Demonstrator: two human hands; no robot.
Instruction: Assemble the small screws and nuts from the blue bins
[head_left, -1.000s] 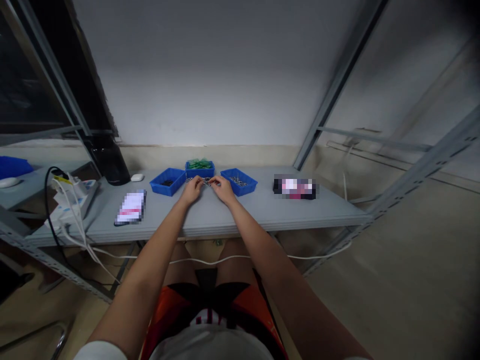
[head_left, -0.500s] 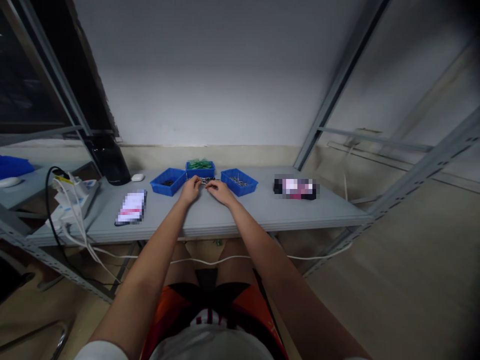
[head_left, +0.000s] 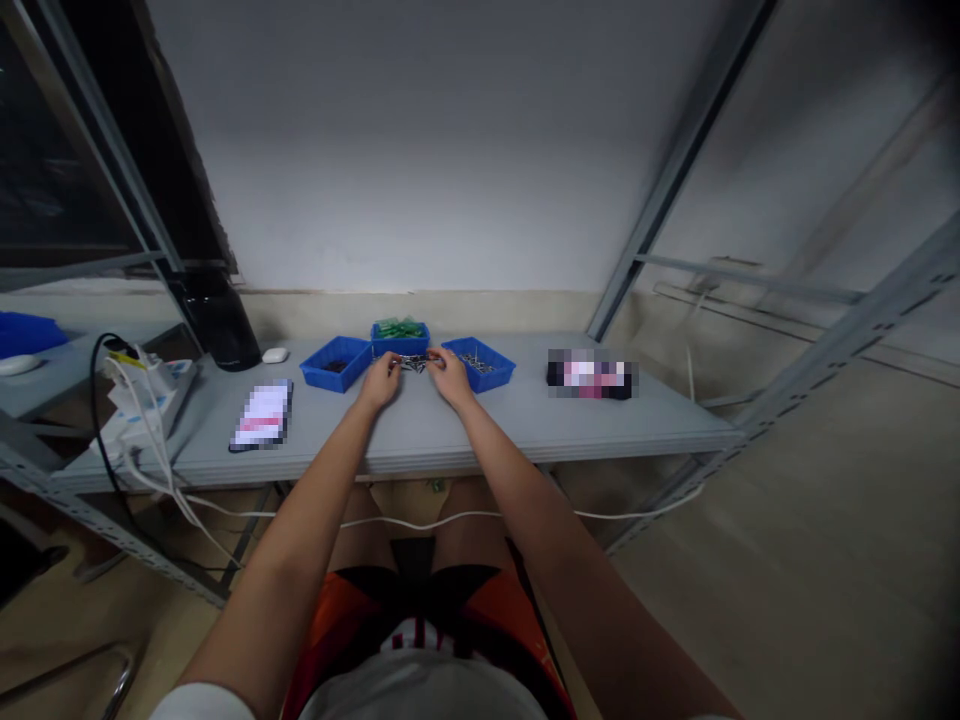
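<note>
A loose pile of small, thin metal parts (head_left: pixel 413 366) lies on the grey table between my hands, too small to tell their kind. My left hand (head_left: pixel 381 381) is at the pile's left side, thumb and fingers pinched together over something tiny. At the right side is my right hand (head_left: pixel 449 378), its fingertips also closed at the parts; what they hold cannot be made out. Three blue bins surround the hands: the left bin (head_left: pixel 315 376) with small dark pieces, the back bin (head_left: pixel 409 346) with green pieces, the right bin (head_left: pixel 497 379) with small silvery metal parts.
A phone (head_left: pixel 262 414) lies at the left, near a white earphone case (head_left: pixel 275 355) and a black bottle (head_left: pixel 221 322). A power strip (head_left: pixel 161 405) with cables occupies the left end. Another blurred-out device (head_left: pixel 591 376) lies at the right. Metal shelf posts frame the table.
My right hand has moved slightly right and up, away from my left hand, leaving more of the metal pile in view. My left hand has hardly moved.
</note>
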